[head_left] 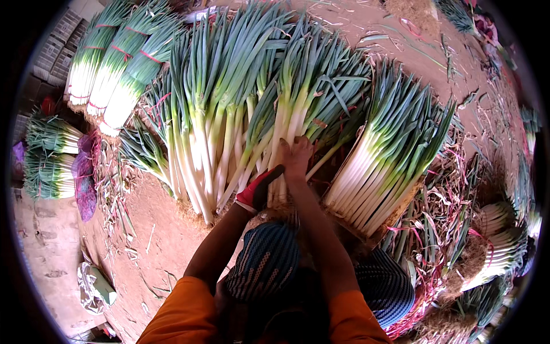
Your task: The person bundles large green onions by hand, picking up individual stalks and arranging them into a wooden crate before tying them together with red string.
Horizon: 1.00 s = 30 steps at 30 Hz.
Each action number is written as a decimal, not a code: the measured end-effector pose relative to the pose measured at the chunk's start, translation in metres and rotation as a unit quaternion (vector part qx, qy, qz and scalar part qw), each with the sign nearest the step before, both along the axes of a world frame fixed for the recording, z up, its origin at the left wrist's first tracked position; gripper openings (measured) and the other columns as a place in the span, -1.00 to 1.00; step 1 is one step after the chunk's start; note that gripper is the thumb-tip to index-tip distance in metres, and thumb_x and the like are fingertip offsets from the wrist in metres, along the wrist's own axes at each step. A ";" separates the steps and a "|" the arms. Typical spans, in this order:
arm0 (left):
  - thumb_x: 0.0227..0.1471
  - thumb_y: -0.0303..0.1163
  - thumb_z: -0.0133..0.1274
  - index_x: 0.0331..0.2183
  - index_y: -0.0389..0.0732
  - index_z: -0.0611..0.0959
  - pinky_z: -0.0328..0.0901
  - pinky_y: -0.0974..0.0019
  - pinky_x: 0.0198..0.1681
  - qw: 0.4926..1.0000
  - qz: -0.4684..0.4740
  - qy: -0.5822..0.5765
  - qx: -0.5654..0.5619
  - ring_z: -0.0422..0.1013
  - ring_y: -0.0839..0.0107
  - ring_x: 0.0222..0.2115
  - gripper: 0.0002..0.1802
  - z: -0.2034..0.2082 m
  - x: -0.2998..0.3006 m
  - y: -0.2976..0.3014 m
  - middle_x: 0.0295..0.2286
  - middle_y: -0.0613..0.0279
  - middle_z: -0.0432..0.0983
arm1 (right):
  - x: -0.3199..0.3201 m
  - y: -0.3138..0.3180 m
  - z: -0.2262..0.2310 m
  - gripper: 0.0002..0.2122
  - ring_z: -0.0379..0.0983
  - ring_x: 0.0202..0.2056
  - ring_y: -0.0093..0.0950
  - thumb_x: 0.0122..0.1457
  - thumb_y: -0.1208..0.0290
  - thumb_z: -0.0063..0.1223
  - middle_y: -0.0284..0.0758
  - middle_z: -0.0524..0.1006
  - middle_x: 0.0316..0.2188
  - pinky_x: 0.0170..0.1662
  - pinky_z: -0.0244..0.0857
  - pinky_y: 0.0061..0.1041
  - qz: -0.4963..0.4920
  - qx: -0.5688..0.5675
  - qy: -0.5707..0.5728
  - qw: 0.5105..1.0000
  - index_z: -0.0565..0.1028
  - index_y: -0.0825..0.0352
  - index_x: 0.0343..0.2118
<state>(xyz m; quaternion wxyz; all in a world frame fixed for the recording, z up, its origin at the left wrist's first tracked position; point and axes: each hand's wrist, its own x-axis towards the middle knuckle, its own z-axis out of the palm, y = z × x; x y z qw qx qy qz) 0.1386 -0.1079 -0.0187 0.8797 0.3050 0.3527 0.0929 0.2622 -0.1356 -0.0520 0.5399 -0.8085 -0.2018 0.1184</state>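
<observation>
Leeks (252,132) fanned on dirt floor (154,229) | my right hand (296,157) fingers spread on stalks | gloved left hand (259,189) curled around them | tied bundles (114,63) beyond, trimmings (441,212) right

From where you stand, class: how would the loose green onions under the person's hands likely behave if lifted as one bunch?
The loose green onions lie untied, so they would probably slide apart. Their long leaves look likely to droop; the white stalks seem stiffer. The left hand and right hand rest on them.

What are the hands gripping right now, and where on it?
Both hands are on the leek stalks: the right hand lies on their white shafts, the gloved left hand lower, near the root ends. A closed grip cannot be told.
</observation>
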 end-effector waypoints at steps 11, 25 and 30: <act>-0.04 -0.33 0.07 -0.04 -0.35 0.37 0.35 0.32 -0.20 0.936 -0.149 0.041 0.316 0.44 0.29 -0.24 -0.47 0.029 -0.064 -0.010 -0.22 0.08 0.47 | -0.055 -0.019 0.013 -0.34 0.33 -0.09 -0.34 -0.05 0.29 0.23 -0.09 0.33 -0.07 -0.09 0.23 -0.39 0.045 0.167 0.262 0.949 0.14 0.52 0.03; -0.09 -0.29 0.14 -0.24 -0.33 0.49 0.29 0.42 -0.60 0.942 -0.227 0.110 0.223 0.41 0.39 -0.64 -0.61 0.063 -0.023 -0.003 -0.58 0.14 0.49 | -0.034 -0.008 0.019 -0.52 0.43 -0.28 -0.45 -0.09 0.42 0.22 -0.28 0.48 -0.32 -0.24 0.33 -0.46 0.036 0.311 0.454 0.834 0.28 0.39 -0.09; -0.14 -0.41 0.18 -0.16 -0.30 0.45 0.32 0.43 -0.53 0.943 -0.235 0.130 0.199 0.42 0.44 -0.58 -0.55 0.067 -0.032 0.007 -0.51 0.20 0.49 | -0.035 -0.011 0.049 -0.49 0.41 -0.27 -0.41 -0.08 0.39 0.22 -0.22 0.46 -0.29 -0.19 0.31 -0.40 0.038 0.286 0.477 0.830 0.28 0.43 -0.07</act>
